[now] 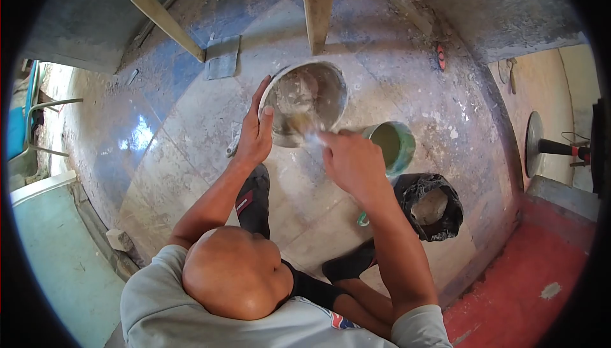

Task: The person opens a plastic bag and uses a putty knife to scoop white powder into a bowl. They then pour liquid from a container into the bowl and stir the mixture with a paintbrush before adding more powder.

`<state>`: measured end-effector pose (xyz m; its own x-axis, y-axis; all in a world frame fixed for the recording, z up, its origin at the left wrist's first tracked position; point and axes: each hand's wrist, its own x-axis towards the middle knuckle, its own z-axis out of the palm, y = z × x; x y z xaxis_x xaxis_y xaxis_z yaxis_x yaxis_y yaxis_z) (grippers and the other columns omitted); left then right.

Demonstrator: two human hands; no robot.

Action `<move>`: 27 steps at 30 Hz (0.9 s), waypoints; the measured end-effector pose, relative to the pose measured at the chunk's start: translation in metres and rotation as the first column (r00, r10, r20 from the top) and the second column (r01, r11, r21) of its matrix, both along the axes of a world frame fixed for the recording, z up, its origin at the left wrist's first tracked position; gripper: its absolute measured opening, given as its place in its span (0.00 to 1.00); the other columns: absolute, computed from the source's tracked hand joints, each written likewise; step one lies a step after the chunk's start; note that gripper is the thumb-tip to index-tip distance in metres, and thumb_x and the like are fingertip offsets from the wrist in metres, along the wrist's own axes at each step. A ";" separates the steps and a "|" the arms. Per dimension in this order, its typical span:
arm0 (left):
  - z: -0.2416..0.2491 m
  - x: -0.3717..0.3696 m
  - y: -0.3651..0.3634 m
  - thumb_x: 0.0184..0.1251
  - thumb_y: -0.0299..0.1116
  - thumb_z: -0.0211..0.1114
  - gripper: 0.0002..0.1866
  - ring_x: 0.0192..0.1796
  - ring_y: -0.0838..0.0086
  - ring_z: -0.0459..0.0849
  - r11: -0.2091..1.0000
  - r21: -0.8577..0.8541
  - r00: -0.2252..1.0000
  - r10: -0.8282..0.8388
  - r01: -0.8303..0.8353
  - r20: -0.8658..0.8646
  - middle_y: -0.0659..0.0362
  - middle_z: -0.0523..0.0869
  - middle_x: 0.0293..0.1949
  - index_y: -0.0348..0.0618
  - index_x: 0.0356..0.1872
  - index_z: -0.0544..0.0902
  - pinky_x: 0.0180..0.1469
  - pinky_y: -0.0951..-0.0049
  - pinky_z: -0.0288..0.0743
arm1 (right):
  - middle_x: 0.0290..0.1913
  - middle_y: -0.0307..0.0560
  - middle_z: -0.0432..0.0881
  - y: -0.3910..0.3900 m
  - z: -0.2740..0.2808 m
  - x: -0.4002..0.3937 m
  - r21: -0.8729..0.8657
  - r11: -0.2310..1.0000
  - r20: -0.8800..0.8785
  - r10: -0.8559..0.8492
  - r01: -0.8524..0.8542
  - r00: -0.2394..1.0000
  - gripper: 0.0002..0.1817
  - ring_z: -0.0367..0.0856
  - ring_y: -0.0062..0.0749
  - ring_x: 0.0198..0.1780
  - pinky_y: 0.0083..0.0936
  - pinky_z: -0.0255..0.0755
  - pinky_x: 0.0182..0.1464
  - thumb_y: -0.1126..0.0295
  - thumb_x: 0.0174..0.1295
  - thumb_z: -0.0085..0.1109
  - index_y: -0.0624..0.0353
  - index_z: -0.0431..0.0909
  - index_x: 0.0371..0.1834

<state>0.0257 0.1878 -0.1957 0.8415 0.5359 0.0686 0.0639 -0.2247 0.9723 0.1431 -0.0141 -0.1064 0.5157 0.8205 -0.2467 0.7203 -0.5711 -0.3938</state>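
Bowl [310, 100] sits on dusty tiled floor [191, 125], left hand [254, 135] gripping its rim, right hand's [350, 160] grip unclear.

The floor [191, 125] is of large pale tiles, dusty and smeared with white, with a glossy patch of reflected daylight at the left. Wooden legs of a trestle [168, 27] and a plank [320, 4] stand at the top. A grey concrete wall [509, 11] curves along the upper right. At the lower right lies a red painted floor [528, 284], and at the lower left a pale green slab [57, 265]. A metal stand [541, 146] rests at the right.
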 end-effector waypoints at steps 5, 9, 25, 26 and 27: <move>0.005 0.008 -0.008 0.92 0.49 0.47 0.33 0.82 0.56 0.70 1.000 0.009 1.000 0.017 -0.018 0.025 0.44 0.71 0.81 0.39 0.87 0.59 0.82 0.60 0.59 | 0.44 0.56 0.89 0.013 -0.013 -0.015 0.119 0.983 0.022 -0.143 0.140 0.989 0.20 0.91 0.56 0.38 0.53 0.85 0.39 0.66 0.70 0.59 0.48 0.85 0.64; -0.001 0.003 0.000 0.92 0.47 0.48 0.33 0.84 0.53 0.68 0.994 0.101 0.999 -0.032 0.034 -0.014 0.45 0.70 0.82 0.39 0.86 0.60 0.83 0.60 0.59 | 0.43 0.53 0.88 0.010 0.003 -0.009 -0.041 0.994 -0.016 -0.105 0.104 0.994 0.21 0.91 0.56 0.39 0.53 0.85 0.42 0.65 0.71 0.60 0.45 0.85 0.66; -0.004 0.001 -0.010 0.91 0.42 0.51 0.31 0.84 0.52 0.68 0.998 0.069 1.000 -0.002 0.001 0.005 0.45 0.70 0.82 0.38 0.85 0.62 0.84 0.58 0.58 | 0.49 0.61 0.87 -0.003 -0.045 0.003 -0.062 0.981 0.096 -0.180 0.186 0.979 0.20 0.92 0.59 0.38 0.55 0.86 0.39 0.69 0.74 0.50 0.53 0.81 0.65; -0.001 -0.001 -0.005 0.90 0.42 0.52 0.31 0.84 0.52 0.68 0.993 0.120 1.000 -0.015 0.017 -0.022 0.45 0.70 0.82 0.38 0.85 0.63 0.84 0.58 0.58 | 0.48 0.62 0.88 -0.005 -0.046 -0.007 -0.063 0.984 0.009 -0.168 0.168 0.986 0.20 0.92 0.62 0.39 0.56 0.86 0.42 0.69 0.74 0.49 0.54 0.80 0.66; 0.000 -0.002 -0.004 0.90 0.41 0.52 0.31 0.84 0.52 0.68 0.985 0.168 0.998 -0.031 0.039 -0.051 0.45 0.70 0.82 0.39 0.85 0.63 0.84 0.58 0.58 | 0.47 0.64 0.88 -0.004 -0.044 -0.014 -0.066 0.986 -0.080 -0.160 0.155 0.984 0.20 0.91 0.65 0.40 0.58 0.86 0.44 0.68 0.75 0.47 0.56 0.80 0.66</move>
